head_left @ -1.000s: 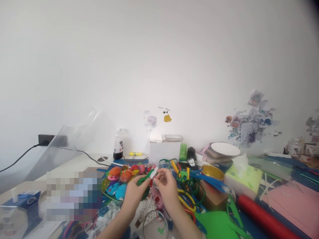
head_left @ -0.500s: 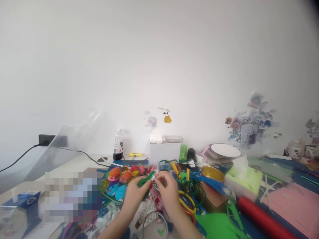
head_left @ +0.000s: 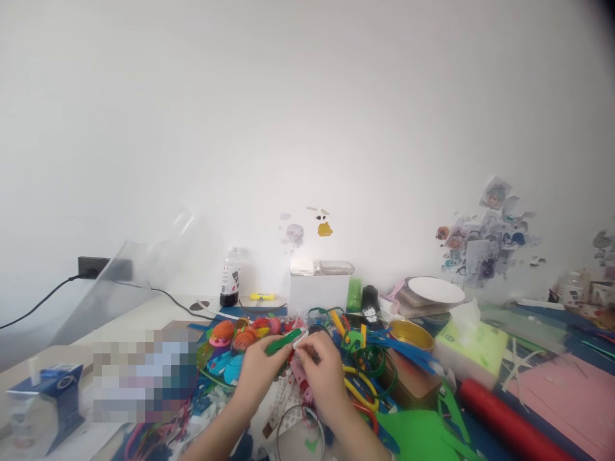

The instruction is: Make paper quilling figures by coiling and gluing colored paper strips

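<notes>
My left hand (head_left: 260, 371) is closed round a green strip (head_left: 283, 342), which slants up to the right between the fingers. At the strip's far end a small white piece (head_left: 301, 339) shows, like backing paper. My right hand (head_left: 323, 365) pinches at this white piece, fingertips pressed together and close to the left ones. Whether the white piece is still joined to the strip I cannot make out. Beneath the hands lie paper scraps and a pink object (head_left: 300, 378). Coloured paper-like rosettes (head_left: 244, 338) sit left of my left hand.
Green and yellow rings (head_left: 362, 389) lie right of my hands, with a green sheet (head_left: 413, 435) in front. Farther right are a tissue pack (head_left: 473, 352) and a red roll (head_left: 509, 419). A bottle (head_left: 230, 278) and a white box (head_left: 319, 294) stand by the wall.
The white piece at the green strip's end now shows longer and sticks up to the right. Both hands stay nearly in place; the view has shifted slightly.
</notes>
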A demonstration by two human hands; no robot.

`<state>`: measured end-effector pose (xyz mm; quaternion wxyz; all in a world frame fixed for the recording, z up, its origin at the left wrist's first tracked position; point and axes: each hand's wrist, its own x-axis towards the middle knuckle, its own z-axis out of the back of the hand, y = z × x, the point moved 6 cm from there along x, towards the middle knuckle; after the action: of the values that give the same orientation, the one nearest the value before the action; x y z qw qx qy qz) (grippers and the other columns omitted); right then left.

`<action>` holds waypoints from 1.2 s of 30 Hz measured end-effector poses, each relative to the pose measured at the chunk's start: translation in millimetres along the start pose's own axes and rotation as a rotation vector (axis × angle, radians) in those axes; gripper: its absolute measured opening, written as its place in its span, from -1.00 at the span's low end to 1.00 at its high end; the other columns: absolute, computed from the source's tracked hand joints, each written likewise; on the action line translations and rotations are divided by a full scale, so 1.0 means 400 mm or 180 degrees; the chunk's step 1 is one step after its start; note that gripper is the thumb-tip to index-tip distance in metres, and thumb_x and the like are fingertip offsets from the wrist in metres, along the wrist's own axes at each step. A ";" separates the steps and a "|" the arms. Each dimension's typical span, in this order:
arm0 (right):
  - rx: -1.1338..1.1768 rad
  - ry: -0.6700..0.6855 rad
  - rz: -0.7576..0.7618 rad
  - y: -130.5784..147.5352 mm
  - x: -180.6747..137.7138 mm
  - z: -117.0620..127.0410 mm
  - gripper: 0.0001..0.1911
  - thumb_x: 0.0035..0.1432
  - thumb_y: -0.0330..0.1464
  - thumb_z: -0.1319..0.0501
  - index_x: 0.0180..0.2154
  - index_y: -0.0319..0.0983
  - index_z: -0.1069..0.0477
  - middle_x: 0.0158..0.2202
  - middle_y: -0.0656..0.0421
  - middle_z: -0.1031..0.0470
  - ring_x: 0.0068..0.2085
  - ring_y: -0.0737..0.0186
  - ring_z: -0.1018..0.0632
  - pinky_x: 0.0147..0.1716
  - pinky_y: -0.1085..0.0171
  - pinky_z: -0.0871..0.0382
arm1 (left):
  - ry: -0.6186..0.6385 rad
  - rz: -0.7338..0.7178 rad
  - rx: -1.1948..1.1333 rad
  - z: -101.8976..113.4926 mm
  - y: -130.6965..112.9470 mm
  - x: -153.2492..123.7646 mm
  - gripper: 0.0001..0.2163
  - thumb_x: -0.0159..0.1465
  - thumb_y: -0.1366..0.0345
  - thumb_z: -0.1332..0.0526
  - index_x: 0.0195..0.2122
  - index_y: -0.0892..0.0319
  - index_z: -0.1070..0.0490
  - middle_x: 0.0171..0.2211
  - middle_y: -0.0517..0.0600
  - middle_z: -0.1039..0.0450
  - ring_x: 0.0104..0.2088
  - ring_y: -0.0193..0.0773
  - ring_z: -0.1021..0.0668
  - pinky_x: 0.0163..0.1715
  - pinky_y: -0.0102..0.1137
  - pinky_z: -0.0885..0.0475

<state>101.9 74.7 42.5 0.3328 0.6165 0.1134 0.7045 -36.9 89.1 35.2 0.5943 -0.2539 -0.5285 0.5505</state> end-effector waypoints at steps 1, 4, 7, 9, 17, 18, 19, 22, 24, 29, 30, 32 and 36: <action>0.0026 0.0033 0.0018 0.003 0.000 0.000 -0.79 -0.03 -0.60 -0.10 -0.48 -0.19 -0.38 -0.48 0.23 -0.35 -0.40 0.27 -0.38 -0.38 0.32 -0.25 | -0.0002 -0.0045 0.0013 0.000 -0.001 0.000 -0.74 -0.01 0.17 -0.20 -0.39 0.22 -0.52 -0.35 0.08 -0.58 -0.27 -0.02 -0.55 -0.32 -0.30 -0.43; 0.0127 0.0108 0.0062 0.014 -0.002 0.001 -0.79 0.00 -0.58 -0.08 -0.46 -0.19 -0.39 -0.47 0.21 -0.35 -0.40 0.26 -0.37 -0.40 0.31 -0.25 | -0.0048 -0.0167 0.0033 0.000 -0.004 0.001 -0.77 -0.02 0.20 -0.21 -0.40 0.21 -0.53 -0.35 0.07 -0.58 -0.26 -0.02 -0.55 -0.30 -0.30 -0.43; 0.0185 0.0187 0.0114 0.024 -0.003 0.003 -0.78 0.03 -0.57 -0.04 -0.45 -0.19 -0.39 -0.49 0.21 -0.32 -0.40 0.26 -0.35 -0.40 0.31 -0.24 | -0.0046 -0.0249 0.0050 -0.003 -0.005 0.000 -0.81 -0.02 0.24 -0.22 -0.41 0.19 -0.53 -0.34 0.06 -0.58 -0.25 -0.03 -0.55 -0.28 -0.31 -0.43; 0.0184 0.0249 0.0135 0.026 -0.003 0.003 -0.77 0.04 -0.56 -0.02 -0.45 -0.19 -0.38 -0.50 0.22 -0.29 -0.40 0.25 -0.34 -0.38 0.30 -0.23 | -0.0035 -0.0305 0.0085 -0.006 -0.009 -0.003 -0.81 -0.02 0.25 -0.22 -0.41 0.19 -0.53 -0.34 0.06 -0.58 -0.24 -0.03 -0.55 -0.27 -0.31 -0.42; 0.0257 0.0354 0.0218 0.053 -0.005 0.002 -0.82 0.09 -0.49 -0.02 -0.49 -0.20 -0.31 -0.51 0.21 -0.25 -0.39 0.24 -0.32 -0.39 0.30 -0.21 | -0.0033 -0.0262 0.0061 -0.002 -0.017 -0.007 -0.82 -0.01 0.25 -0.20 -0.41 0.18 -0.52 -0.36 0.04 -0.58 -0.27 -0.07 -0.55 -0.31 -0.35 -0.42; 0.0306 0.0378 0.0268 0.068 -0.011 -0.001 -0.82 0.10 -0.48 -0.01 -0.48 -0.20 -0.31 -0.50 0.21 -0.26 -0.39 0.24 -0.33 -0.39 0.29 -0.22 | -0.0129 -0.0195 0.0025 0.011 -0.012 0.000 -0.80 -0.02 0.24 -0.21 -0.40 0.19 -0.52 -0.36 0.04 -0.58 -0.27 -0.07 -0.55 -0.32 -0.35 -0.42; 0.0355 0.0418 0.0325 0.084 -0.017 -0.005 -0.82 0.11 -0.47 0.00 -0.47 -0.20 -0.31 -0.50 0.21 -0.26 -0.39 0.24 -0.33 -0.38 0.29 -0.22 | -0.0241 -0.0117 -0.0004 0.027 -0.006 0.008 -0.79 -0.04 0.23 -0.22 -0.39 0.20 -0.52 -0.36 0.04 -0.57 -0.28 -0.06 -0.55 -0.32 -0.34 -0.42; 0.0388 0.0464 0.0450 0.117 -0.032 -0.012 -0.83 0.13 -0.47 0.00 -0.44 -0.19 -0.31 -0.50 0.21 -0.27 -0.42 0.26 -0.33 -0.37 0.27 -0.24 | -0.0467 0.0056 -0.0034 0.073 0.006 0.028 -0.71 -0.03 0.18 -0.21 -0.34 0.24 -0.50 -0.36 0.08 -0.57 -0.33 -0.06 -0.56 -0.39 -0.33 -0.43; 0.0284 0.0291 0.0396 0.110 -0.028 -0.002 -0.84 0.13 -0.46 0.00 -0.41 -0.18 -0.32 -0.49 0.19 -0.29 -0.42 0.25 -0.34 -0.37 0.26 -0.24 | -0.0388 0.0114 -0.0090 0.080 0.008 0.034 -0.67 -0.01 0.14 -0.20 -0.30 0.25 -0.48 -0.39 0.07 -0.57 -0.44 -0.12 -0.56 -0.49 -0.35 -0.43; -0.0289 -0.0299 0.0165 0.032 0.012 0.046 -0.79 0.10 -0.45 -0.05 -0.21 -0.16 -0.37 -0.35 0.14 -0.33 -0.29 0.17 -0.37 -0.29 0.22 -0.26 | 0.0369 0.0459 -0.0391 0.010 0.019 0.020 -0.59 -0.04 0.10 -0.23 -0.24 0.29 -0.42 -0.68 -0.06 -0.46 -0.72 -0.25 -0.47 -0.72 -0.41 -0.32; -0.0445 -0.0309 0.0168 0.020 0.019 0.050 -0.77 0.08 -0.45 -0.07 -0.21 -0.15 -0.38 -0.35 0.14 -0.33 -0.27 0.16 -0.37 -0.27 0.21 -0.26 | 0.0489 0.0533 -0.0431 -0.003 0.022 0.016 -0.57 -0.04 0.08 -0.23 -0.23 0.30 -0.42 -0.72 -0.09 -0.43 -0.74 -0.26 -0.45 -0.73 -0.42 -0.31; -0.0735 -0.0246 0.0182 0.005 0.026 0.049 -0.76 0.05 -0.46 -0.10 -0.22 -0.13 -0.42 -0.35 0.15 -0.31 -0.26 0.15 -0.36 -0.26 0.20 -0.25 | 0.0637 0.0645 -0.0503 -0.019 0.028 0.010 -0.54 -0.04 0.04 -0.23 -0.21 0.29 -0.41 -0.76 -0.11 -0.40 -0.76 -0.26 -0.43 -0.75 -0.42 -0.30; -0.0987 -0.0079 0.0152 -0.003 0.021 0.032 -0.73 0.01 -0.48 -0.13 -0.21 -0.14 -0.43 -0.35 0.14 -0.29 -0.25 0.13 -0.35 -0.25 0.18 -0.25 | 0.0637 0.0623 -0.0468 -0.013 0.024 0.011 -0.57 -0.07 0.00 -0.24 -0.30 0.25 -0.48 -0.72 -0.07 -0.44 -0.71 -0.24 -0.47 -0.72 -0.42 -0.33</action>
<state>114.4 77.6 51.4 0.4085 0.5690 -0.0155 0.7136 -36.6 97.2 26.7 0.5674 -0.4006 -0.4782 0.5375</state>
